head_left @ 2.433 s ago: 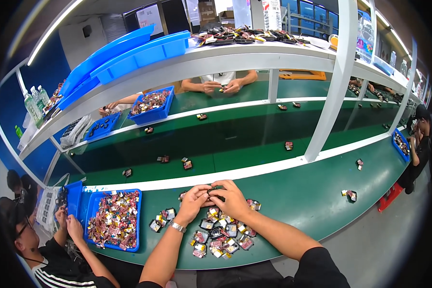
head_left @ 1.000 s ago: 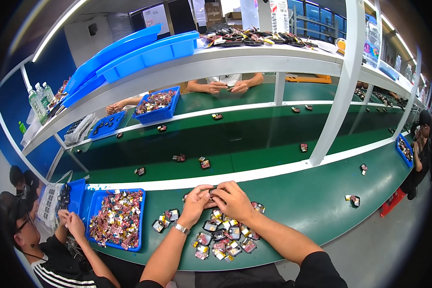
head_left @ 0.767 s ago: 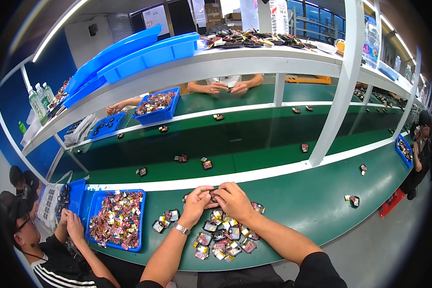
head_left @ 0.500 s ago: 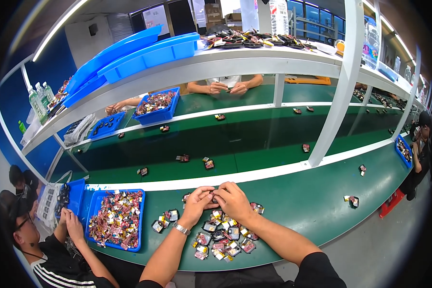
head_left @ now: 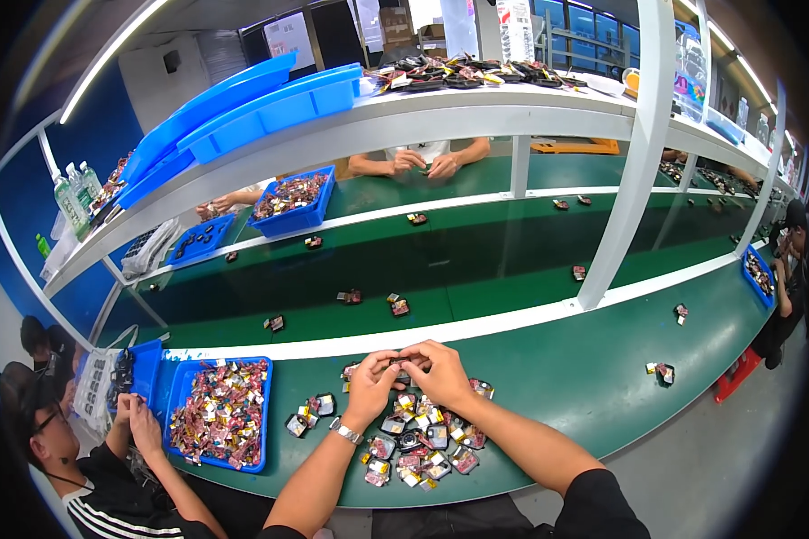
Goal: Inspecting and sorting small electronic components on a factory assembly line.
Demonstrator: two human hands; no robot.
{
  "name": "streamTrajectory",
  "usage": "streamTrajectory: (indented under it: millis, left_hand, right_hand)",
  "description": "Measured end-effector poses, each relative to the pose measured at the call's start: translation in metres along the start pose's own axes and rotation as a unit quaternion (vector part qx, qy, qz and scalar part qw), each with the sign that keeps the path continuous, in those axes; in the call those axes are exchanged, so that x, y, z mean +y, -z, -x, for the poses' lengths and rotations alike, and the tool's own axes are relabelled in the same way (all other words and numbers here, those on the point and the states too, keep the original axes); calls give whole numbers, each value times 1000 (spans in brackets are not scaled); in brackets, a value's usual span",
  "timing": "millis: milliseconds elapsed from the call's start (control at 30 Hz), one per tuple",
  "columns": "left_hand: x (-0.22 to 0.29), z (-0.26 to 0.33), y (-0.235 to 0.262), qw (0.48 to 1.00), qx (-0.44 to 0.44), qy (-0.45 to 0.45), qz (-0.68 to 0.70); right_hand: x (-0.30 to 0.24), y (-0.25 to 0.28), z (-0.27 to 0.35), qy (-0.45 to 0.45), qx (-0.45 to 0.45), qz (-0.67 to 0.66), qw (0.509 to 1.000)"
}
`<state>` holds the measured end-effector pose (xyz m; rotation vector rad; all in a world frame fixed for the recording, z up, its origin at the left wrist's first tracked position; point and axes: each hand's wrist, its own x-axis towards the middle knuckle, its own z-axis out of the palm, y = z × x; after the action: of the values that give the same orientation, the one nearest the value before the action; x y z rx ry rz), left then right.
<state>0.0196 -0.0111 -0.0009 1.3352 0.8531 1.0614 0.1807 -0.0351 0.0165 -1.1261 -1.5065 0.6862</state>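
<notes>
Over the far edge of a heap, my left hand (head_left: 372,388) and my right hand (head_left: 436,370) meet at the fingertips. Both are closed on a small dark-cased electronic unit (head_left: 399,362), mostly covered by the fingers. Just below them on the green table lies the heap of small electronic units (head_left: 422,440), with black cases, red boards and silver cells with yellow tape. A smaller cluster of units (head_left: 307,413) lies left of my left wrist, which wears a metal-banded watch (head_left: 346,431).
A blue tray (head_left: 266,418) full of red-board parts stands at left, beside a co-worker's hands (head_left: 137,418). Beyond a white rail (head_left: 512,316), a green belt (head_left: 476,301) carries scattered units. A white post (head_left: 629,153) and shelf (head_left: 476,121) rise ahead. Loose units (head_left: 662,373) lie at right.
The units on the belt have shifted slightly right. My hands stay together at nearly the same spot, with the right fingers a little more bent around the unit.
</notes>
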Motion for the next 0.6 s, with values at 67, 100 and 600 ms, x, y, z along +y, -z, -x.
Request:
streamTrajectory:
  millis: [67,100,600]
  left_hand:
    - [0,0,0,1000,-10,-11,4]
    - [1,0,0,999,-20,-23,9]
    - [2,0,11,995,-64,35,71]
  right_hand:
    - [0,0,-1,-8,6,-8,1000]
    - [0,1,-1,-1,8,-5,1000]
    - [-6,1,6,190,25,189,963]
